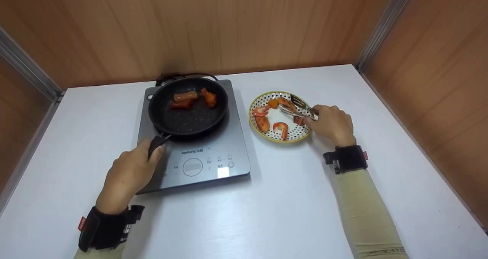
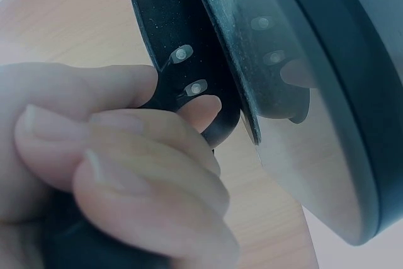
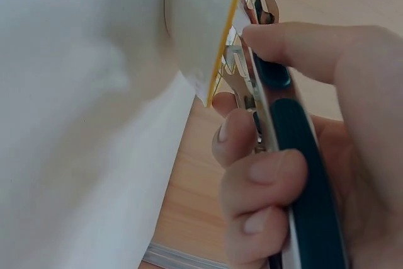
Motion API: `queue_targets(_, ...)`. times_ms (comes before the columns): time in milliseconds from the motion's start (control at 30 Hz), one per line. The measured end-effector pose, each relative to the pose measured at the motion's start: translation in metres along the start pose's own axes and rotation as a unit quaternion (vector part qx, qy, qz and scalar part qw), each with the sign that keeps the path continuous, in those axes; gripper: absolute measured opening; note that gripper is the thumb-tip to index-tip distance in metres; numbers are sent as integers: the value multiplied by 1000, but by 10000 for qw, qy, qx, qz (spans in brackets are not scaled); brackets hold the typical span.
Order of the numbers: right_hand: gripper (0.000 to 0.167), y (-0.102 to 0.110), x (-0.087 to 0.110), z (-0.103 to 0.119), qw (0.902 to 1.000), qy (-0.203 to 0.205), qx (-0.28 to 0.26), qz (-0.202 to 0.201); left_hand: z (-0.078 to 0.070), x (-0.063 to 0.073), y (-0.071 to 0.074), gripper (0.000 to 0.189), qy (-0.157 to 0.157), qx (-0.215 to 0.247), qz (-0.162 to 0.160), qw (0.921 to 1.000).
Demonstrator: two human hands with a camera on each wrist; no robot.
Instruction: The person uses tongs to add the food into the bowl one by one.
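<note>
My left hand [image 1: 127, 171] grips the black handle [image 1: 155, 143] of a frying pan [image 1: 187, 123]. Inside the pan lie a tan oblong piece [image 1: 185, 96], a dark red piece [image 1: 181, 104] and an orange-brown piece [image 1: 209, 98]. On the right, my right hand [image 1: 331, 123] holds metal tongs [image 3: 305, 174] with dark teal grips over a dotted plate [image 1: 272, 137]. The tong tips stand on either side of a browned food piece [image 1: 286, 104]; whether they squeeze it I cannot tell. Shrimp [image 1: 281, 128], another browned piece [image 1: 262, 123] and a reddish-brown chunk [image 1: 298, 120] share the plate.
Beneath the pan is a grey induction cooker [image 1: 221, 148] with a touch panel along its front. A black cord [image 1: 190, 75] runs behind it, near the wooden back wall [image 1: 236, 26]. Another wooden panel [image 1: 438, 99] borders the white table [image 1: 228, 221] on the right.
</note>
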State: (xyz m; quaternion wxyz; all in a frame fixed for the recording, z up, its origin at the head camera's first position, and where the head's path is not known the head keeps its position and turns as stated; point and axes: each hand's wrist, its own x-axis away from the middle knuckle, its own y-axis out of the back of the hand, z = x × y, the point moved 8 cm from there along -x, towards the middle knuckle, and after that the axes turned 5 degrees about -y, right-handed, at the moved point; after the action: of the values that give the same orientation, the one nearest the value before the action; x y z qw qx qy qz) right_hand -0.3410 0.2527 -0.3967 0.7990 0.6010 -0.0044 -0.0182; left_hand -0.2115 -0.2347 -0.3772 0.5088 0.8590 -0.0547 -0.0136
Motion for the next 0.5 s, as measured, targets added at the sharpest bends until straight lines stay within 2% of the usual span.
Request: queue_targets(500, 55, -8, -2, 1, 9996, -151, 33, 234, 1, 0, 0, 33, -18, 2, -37, 10000)
